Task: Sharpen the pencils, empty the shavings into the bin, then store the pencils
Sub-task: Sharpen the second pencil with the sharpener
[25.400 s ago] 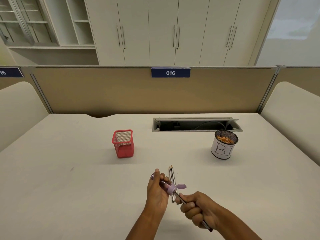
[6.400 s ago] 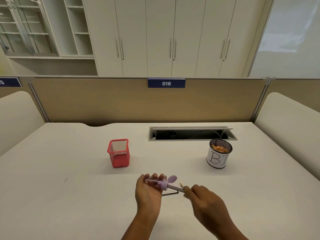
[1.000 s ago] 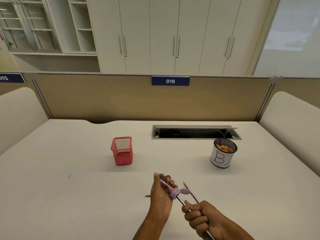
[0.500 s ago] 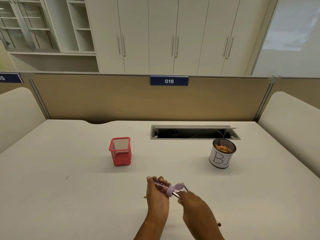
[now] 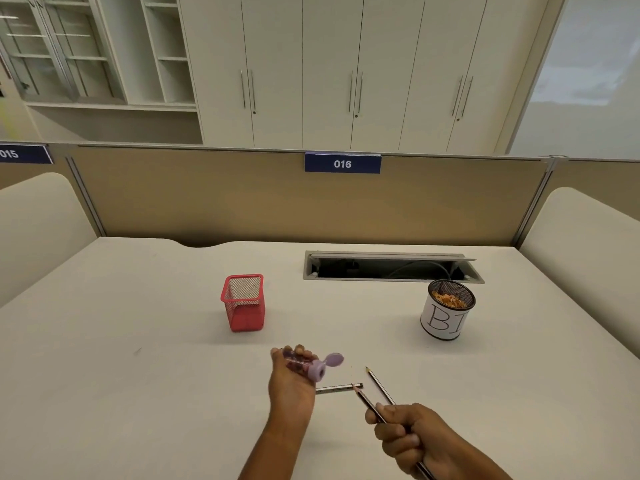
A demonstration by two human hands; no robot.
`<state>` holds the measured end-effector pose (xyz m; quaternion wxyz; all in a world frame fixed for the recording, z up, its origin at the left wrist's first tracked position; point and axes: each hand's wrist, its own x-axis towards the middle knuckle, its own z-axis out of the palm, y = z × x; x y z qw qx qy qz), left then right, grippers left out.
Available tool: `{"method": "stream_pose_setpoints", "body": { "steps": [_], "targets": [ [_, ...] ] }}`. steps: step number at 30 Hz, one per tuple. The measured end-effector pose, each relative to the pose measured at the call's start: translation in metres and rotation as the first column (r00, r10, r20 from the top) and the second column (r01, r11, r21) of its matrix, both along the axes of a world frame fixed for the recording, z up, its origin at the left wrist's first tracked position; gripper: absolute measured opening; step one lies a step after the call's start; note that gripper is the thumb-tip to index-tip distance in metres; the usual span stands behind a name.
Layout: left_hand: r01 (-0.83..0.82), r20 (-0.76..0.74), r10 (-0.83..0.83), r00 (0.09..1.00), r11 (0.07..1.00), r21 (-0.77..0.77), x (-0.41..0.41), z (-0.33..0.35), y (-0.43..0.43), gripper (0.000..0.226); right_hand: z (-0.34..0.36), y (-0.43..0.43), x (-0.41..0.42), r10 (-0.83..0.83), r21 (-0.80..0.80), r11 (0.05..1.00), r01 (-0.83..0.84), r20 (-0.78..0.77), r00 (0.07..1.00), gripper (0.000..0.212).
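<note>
My left hand (image 5: 290, 382) grips a lilac pencil sharpener (image 5: 313, 367) whose clear tube holds shavings and whose round lid hangs open. My right hand (image 5: 408, 433) is closed around a dark pencil (image 5: 367, 403), its sharpened tip pointing up-left, a short gap from the sharpener. Two more pencils lie on the desk: one (image 5: 337, 388) flat behind my left hand, another (image 5: 379, 384) slanting to the right of the held one. A red mesh pencil holder (image 5: 243, 303) stands at the middle left. The white bin can (image 5: 445, 315) with shavings stands at the right.
The white desk (image 5: 138, 375) has an open cable tray slot (image 5: 391, 266) at the back. A tan partition with a "016" label (image 5: 342, 163) closes off the far side. Cream side panels (image 5: 588, 244) flank the desk; cabinets stand behind.
My right hand has pulled the pencil back out of the sharpener, down and to the right. My left hand still holds the sharpener.
</note>
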<state>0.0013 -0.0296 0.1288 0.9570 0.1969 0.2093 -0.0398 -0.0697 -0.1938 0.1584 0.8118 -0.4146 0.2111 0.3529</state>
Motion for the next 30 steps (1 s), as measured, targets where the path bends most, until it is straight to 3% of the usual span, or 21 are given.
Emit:
{"method": "stream_pose_setpoints", "body": {
  "steps": [3, 6, 10, 16, 18, 22, 24, 28, 30],
  "targets": [
    [-0.028, -0.004, 0.028, 1.000, 0.999, -0.021, 0.001, -0.006, 0.014, 0.039, 0.002, -0.005, -0.009, -0.006, -0.054, 0.999, 0.009, 0.064, 0.998, 0.017],
    [-0.031, -0.021, 0.031, 0.999, 0.999, -0.027, -0.006, -0.010, 0.018, 0.037, 0.009, -0.006, -0.016, 0.010, -0.225, 0.974, 0.040, 0.217, 0.976, 0.022],
    [-0.046, -0.054, 0.044, 0.998, 0.998, -0.033, -0.015, -0.016, 0.021, 0.036, 0.016, -0.003, -0.020, 0.036, -0.429, 0.888, 0.165, 0.421, 0.906, 0.020],
    [-0.053, -0.071, 0.049, 0.996, 0.997, -0.048, -0.021, -0.019, 0.027, 0.035, 0.017, -0.002, -0.023, 0.067, -0.541, 0.776, 0.325, 0.583, 0.810, 0.015],
    [-0.057, -0.092, 0.051, 0.994, 0.997, -0.055, -0.023, -0.019, 0.028, 0.034, 0.009, -0.004, -0.022, 0.155, -0.641, 0.665, 0.384, 0.621, 0.769, 0.015],
    [-0.081, -0.108, 0.074, 0.991, 0.994, -0.067, -0.023, -0.022, 0.029, 0.035, -0.019, -0.009, -0.009, 0.410, -0.830, 0.227, 0.510, 0.556, 0.723, 0.015],
    [-0.092, -0.113, 0.083, 0.990, 0.993, -0.079, -0.022, -0.024, 0.029, 0.036, -0.041, -0.013, 0.003, 0.487, -0.845, 0.068, 0.530, 0.492, 0.722, 0.022],
    [-0.080, -0.131, 0.070, 0.989, 0.994, -0.072, -0.025, -0.027, 0.028, 0.036, -0.085, -0.021, 0.029, 0.510, -0.791, -0.071, 0.608, 0.495, 0.703, 0.017],
    [-0.077, -0.145, 0.066, 0.987, 0.994, -0.077, -0.027, -0.028, 0.028, 0.036, -0.095, -0.021, 0.037, 0.495, -0.815, -0.120, 0.567, 0.446, 0.746, 0.014]
  ]
}}
